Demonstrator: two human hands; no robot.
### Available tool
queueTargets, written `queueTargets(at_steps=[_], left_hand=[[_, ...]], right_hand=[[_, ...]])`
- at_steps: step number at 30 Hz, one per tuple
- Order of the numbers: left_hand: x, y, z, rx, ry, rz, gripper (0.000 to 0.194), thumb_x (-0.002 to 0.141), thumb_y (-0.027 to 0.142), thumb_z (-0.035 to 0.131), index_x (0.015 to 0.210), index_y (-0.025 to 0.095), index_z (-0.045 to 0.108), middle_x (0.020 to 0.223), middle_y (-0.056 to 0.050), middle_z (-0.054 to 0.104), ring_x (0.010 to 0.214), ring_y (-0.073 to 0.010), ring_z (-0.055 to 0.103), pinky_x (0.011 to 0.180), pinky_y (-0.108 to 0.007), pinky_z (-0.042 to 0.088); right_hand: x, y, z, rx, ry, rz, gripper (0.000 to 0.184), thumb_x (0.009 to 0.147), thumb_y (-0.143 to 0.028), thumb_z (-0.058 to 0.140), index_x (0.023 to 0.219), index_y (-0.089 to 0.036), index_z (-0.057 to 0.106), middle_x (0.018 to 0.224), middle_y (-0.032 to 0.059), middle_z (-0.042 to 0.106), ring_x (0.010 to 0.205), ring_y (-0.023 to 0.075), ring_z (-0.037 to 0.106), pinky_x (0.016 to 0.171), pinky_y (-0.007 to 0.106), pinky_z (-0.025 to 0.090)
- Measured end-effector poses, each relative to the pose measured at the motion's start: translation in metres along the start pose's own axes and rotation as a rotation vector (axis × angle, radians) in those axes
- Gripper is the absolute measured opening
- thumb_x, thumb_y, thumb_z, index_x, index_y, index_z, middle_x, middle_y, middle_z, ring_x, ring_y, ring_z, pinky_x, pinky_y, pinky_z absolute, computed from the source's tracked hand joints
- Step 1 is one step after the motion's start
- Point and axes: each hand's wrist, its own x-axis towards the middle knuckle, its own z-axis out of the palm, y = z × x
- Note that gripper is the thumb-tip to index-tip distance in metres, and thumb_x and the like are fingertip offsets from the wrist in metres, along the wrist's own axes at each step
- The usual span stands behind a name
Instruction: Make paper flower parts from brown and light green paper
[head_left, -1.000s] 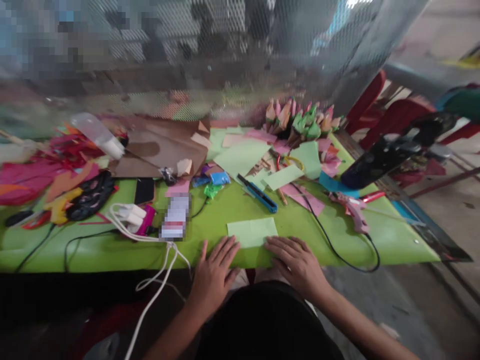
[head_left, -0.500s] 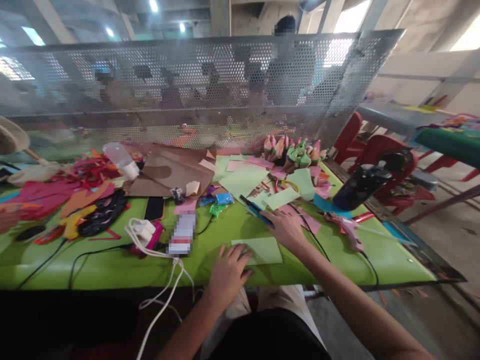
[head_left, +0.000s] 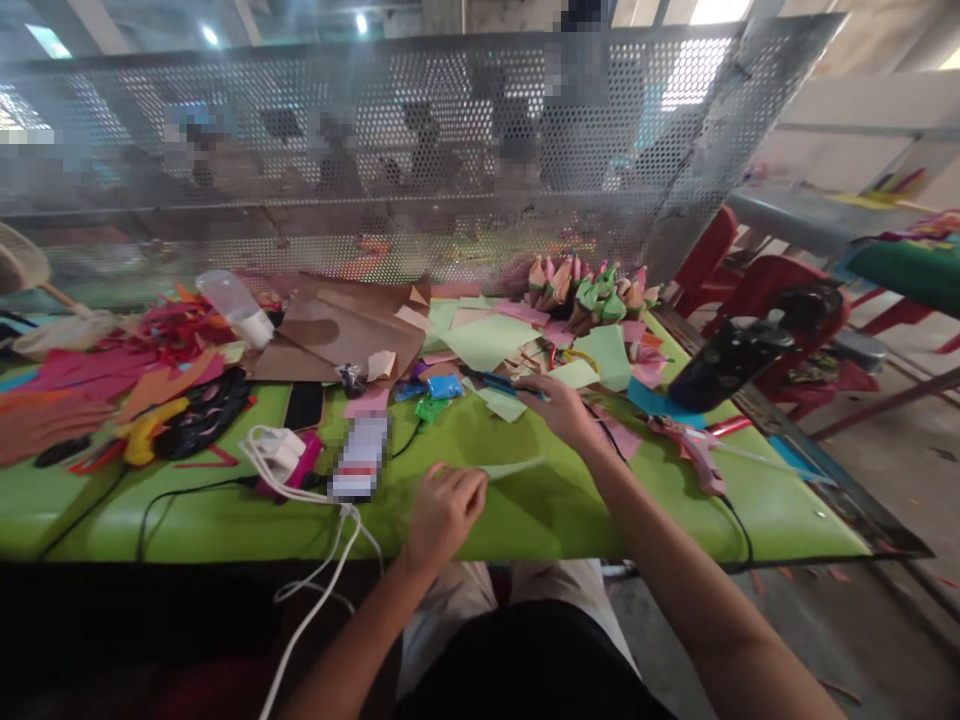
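Note:
Pinched in the fingers of my left hand (head_left: 447,505) is a folded piece of pale green paper (head_left: 517,467), seen nearly edge-on and lifted off the table at the front middle. My right hand (head_left: 556,405) is closed on a blue utility knife (head_left: 506,384), whose dark end points left over the paper scraps. Part of the knife's body is hidden under my fingers. Close beyond the right hand lie a pale green paper strip (head_left: 574,375) and larger green sheets (head_left: 487,342).
On the left are a phone (head_left: 360,458), a magenta adapter (head_left: 300,468) with white cables, and a yellow glue gun (head_left: 152,430). A pink glue gun (head_left: 701,460) and a dark bottle (head_left: 731,362) stand right. Paper cones (head_left: 600,295) sit behind, before a perforated metal panel (head_left: 450,130).
My right hand has left the paper, moved forward and taken hold of the utility knife. My left hand has gone from lying flat to pinching the green paper and raising it.

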Motion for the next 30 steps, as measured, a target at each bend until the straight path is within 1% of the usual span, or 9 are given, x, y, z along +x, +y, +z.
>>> queueTargets(at_steps=[4,7,10,13,17,19,21,25,30], left_hand=[[0.04,-0.003,0.0,-0.387,0.19,-0.497,0.027,0.094,0.036,0.05,0.086,0.021,0.071,0.073,-0.003,0.07,0.066,-0.0172,0.063,0.065,-0.027,0.048],[0.071,-0.004,0.01,-0.583,0.266,-0.637,0.026,0.089,0.041,0.056,0.081,0.021,0.069,0.075,-0.001,0.068,0.072,-0.0185,0.062,0.067,-0.027,0.048],[0.093,-0.006,0.023,-0.674,0.272,-0.682,0.027,0.088,0.042,0.055,0.077,0.02,0.066,0.077,-0.003,0.068,0.077,-0.0199,0.063,0.071,-0.028,0.048],[0.109,-0.008,0.034,-0.731,0.215,-0.613,0.03,0.089,0.044,0.057,0.101,0.02,0.069,0.099,-0.008,0.073,0.095,-0.0233,0.066,0.084,-0.032,0.051],[0.12,-0.008,0.047,-0.694,0.026,-0.399,0.074,0.077,0.047,0.075,0.143,0.024,0.05,0.142,-0.014,0.059,0.128,-0.0285,0.057,0.105,-0.04,0.045],[0.121,-0.005,0.053,-0.659,-0.051,-0.318,0.094,0.068,0.044,0.084,0.151,0.024,0.042,0.155,-0.015,0.047,0.141,-0.0313,0.046,0.113,-0.043,0.039],[0.12,-0.004,0.057,-0.674,-0.086,-0.308,0.098,0.067,0.039,0.084,0.153,0.024,0.039,0.159,-0.014,0.042,0.146,-0.0316,0.04,0.117,-0.044,0.035],[0.116,-0.011,0.055,-0.866,-0.038,-0.445,0.068,0.076,0.036,0.073,0.141,0.026,0.057,0.15,-0.006,0.056,0.143,-0.0276,0.046,0.118,-0.04,0.035],[0.113,-0.033,0.054,-1.169,0.166,-0.919,0.048,0.068,0.046,0.076,0.108,0.019,0.074,0.113,-0.008,0.076,0.115,-0.0313,0.066,0.098,-0.041,0.052]], right_hand=[[-0.003,-0.007,-0.01,0.608,0.013,0.131,0.058,0.087,-0.072,0.051,0.106,-0.024,0.076,0.105,0.0064,0.077,0.099,0.0242,0.069,0.082,0.035,0.053],[0.001,-0.018,-0.012,0.808,-0.04,0.205,0.056,0.072,-0.072,0.071,0.097,-0.022,0.077,0.092,0.0055,0.077,0.085,0.022,0.069,0.071,0.031,0.053],[0.008,-0.022,-0.009,0.777,0.02,0.229,0.046,0.061,-0.06,0.085,0.08,-0.019,0.075,0.072,0.0025,0.072,0.068,0.018,0.065,0.063,0.029,0.051],[0.015,-0.015,-0.004,0.772,0.171,0.236,0.039,0.055,-0.051,0.089,0.07,-0.019,0.071,0.062,-0.0004,0.067,0.059,0.0151,0.059,0.06,0.029,0.048],[0.016,-0.002,-0.001,0.803,0.279,0.232,0.041,0.056,-0.053,0.088,0.074,-0.021,0.072,0.068,0.0,0.071,0.065,0.0178,0.062,0.067,0.032,0.051],[0.013,0.002,0.0,0.818,0.298,0.237,0.044,0.055,-0.055,0.088,0.079,-0.021,0.073,0.072,0.0011,0.073,0.069,0.0201,0.065,0.069,0.034,0.053],[0.011,0.005,0.001,0.824,0.293,0.246,0.047,0.054,-0.056,0.088,0.081,-0.021,0.073,0.073,0.0019,0.073,0.068,0.0214,0.065,0.069,0.035,0.054],[0.01,0.005,0.002,0.815,0.25,0.276,0.046,0.056,-0.057,0.088,0.078,-0.02,0.073,0.07,0.0017,0.073,0.063,0.0193,0.064,0.064,0.032,0.052],[0.008,0.005,0.001,0.849,0.204,0.31,0.046,0.057,-0.057,0.088,0.079,-0.019,0.074,0.074,0.003,0.075,0.064,0.0185,0.065,0.065,0.032,0.052]])
